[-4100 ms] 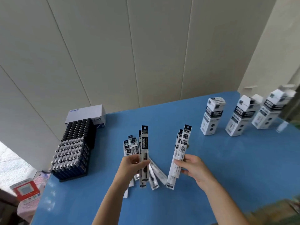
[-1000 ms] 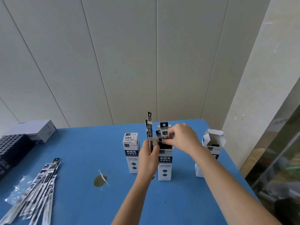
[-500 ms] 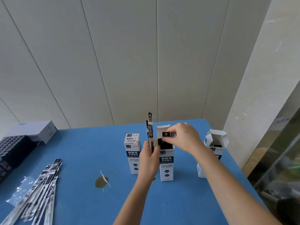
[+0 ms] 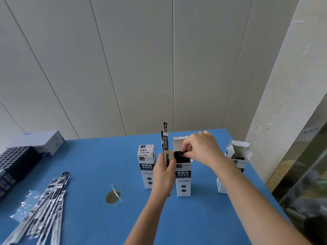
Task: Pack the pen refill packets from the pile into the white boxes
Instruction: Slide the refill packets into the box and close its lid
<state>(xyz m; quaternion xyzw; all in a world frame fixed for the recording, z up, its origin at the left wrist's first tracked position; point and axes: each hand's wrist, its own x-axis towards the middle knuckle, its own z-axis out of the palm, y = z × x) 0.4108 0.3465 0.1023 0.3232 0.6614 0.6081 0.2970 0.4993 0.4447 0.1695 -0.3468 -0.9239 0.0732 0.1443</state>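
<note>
Packet pile (image 4: 40, 206) left of boxes (image 4: 183, 181)

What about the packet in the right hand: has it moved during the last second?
Yes. The packet sank lower into the open middle box, pinched by the right hand.

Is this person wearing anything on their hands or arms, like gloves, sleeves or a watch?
No. The left hand and right hand are bare, without gloves, and no ring shows on either. The left forearm and right forearm are uncovered down to the picture's lower edge. No sleeve, watch or bracelet appears.
</note>
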